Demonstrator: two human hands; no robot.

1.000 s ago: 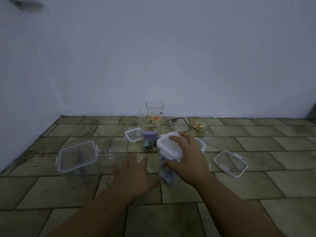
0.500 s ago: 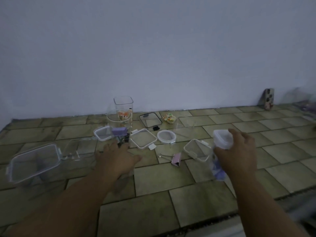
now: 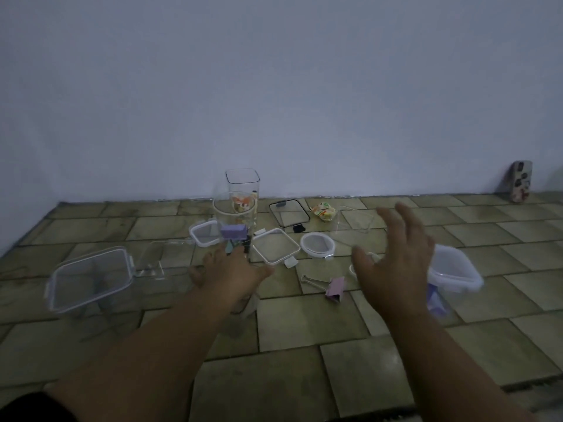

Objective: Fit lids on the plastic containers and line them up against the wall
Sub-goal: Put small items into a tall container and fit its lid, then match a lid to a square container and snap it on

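Hands spread wide, holding nothing: right hand just beside a lidded clear container on the tiled floor, well apart from the wall, left hand near loose lids, probably seeking the next match.

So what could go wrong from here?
The open right hand hovers close to the lidded container, which stands away from the wall; a careless sweep could tip it.
The left hand reaches toward the round jar, which is clear and hard to see in this dim light, and may knock it.
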